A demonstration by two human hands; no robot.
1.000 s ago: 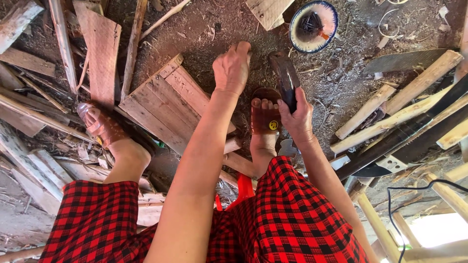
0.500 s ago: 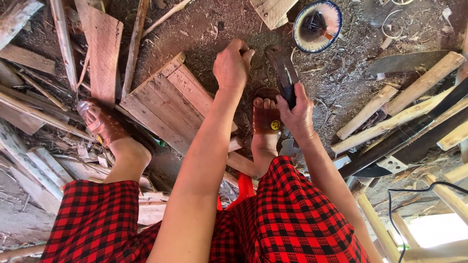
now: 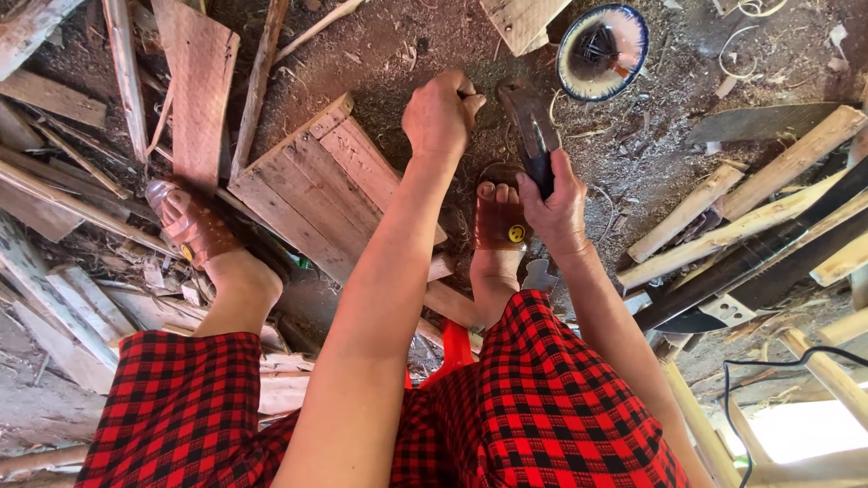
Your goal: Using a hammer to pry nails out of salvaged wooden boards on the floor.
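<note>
Hatchet [image 3: 532, 126] gripped tight by the handle in right hand [image 3: 553, 203]. Left hand [image 3: 440, 116] fisted just beside the blade, pinching something too small to tell.

Two bare hands are in view, the left hand [image 3: 440, 113] and the right hand [image 3: 556, 203], and two feet, each in one brown sandal [image 3: 499, 220]. There is one dark-headed chopping tool [image 3: 532, 126], one round blue-rimmed bowl [image 3: 602, 39], one flat saw blade [image 3: 764, 120] and one slatted wooden panel [image 3: 316, 185]. Loose wooden sticks and planks lie about on the floor, too many to count surely.
</note>
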